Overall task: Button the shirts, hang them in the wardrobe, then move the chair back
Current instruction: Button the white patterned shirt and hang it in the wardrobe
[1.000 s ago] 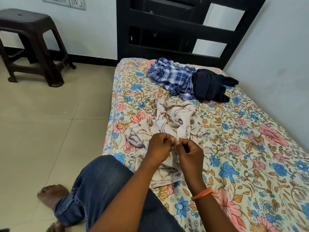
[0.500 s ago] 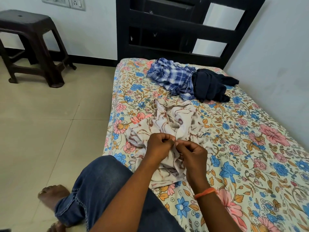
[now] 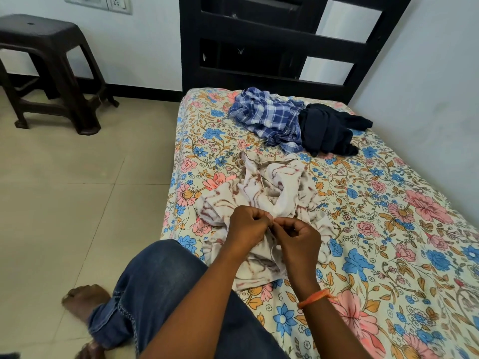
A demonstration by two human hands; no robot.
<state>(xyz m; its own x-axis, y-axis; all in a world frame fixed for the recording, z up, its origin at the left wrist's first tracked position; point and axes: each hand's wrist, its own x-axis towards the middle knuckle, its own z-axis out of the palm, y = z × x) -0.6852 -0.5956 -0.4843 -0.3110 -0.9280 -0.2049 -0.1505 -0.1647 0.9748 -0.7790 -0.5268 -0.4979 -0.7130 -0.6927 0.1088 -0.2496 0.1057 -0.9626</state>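
A crumpled white shirt with brown streaks (image 3: pixel 269 187) lies on the floral bedsheet in front of me. My left hand (image 3: pixel 246 226) and my right hand (image 3: pixel 298 237) meet over its near edge, and each pinches the cloth between curled fingers and thumb. The button itself is hidden by the fingertips. Farther back on the bed lie a blue checked shirt (image 3: pixel 267 117) and a dark navy garment (image 3: pixel 329 128), side by side and touching. A dark brown plastic stool (image 3: pixel 49 66) stands on the floor at the far left by the wall.
The bed (image 3: pixel 388 229) fills the right half, against a white wall on its right, with a black headboard (image 3: pixel 285 40) behind. My knee in blue jeans (image 3: pixel 160 288) rests at the bed's left edge, foot on the beige tiled floor (image 3: pixel 64 190).
Both hands stay pinched together on the white shirt's edge, with only small finger movements and a slight shift of the right hand. The other garments and the stool have not moved.
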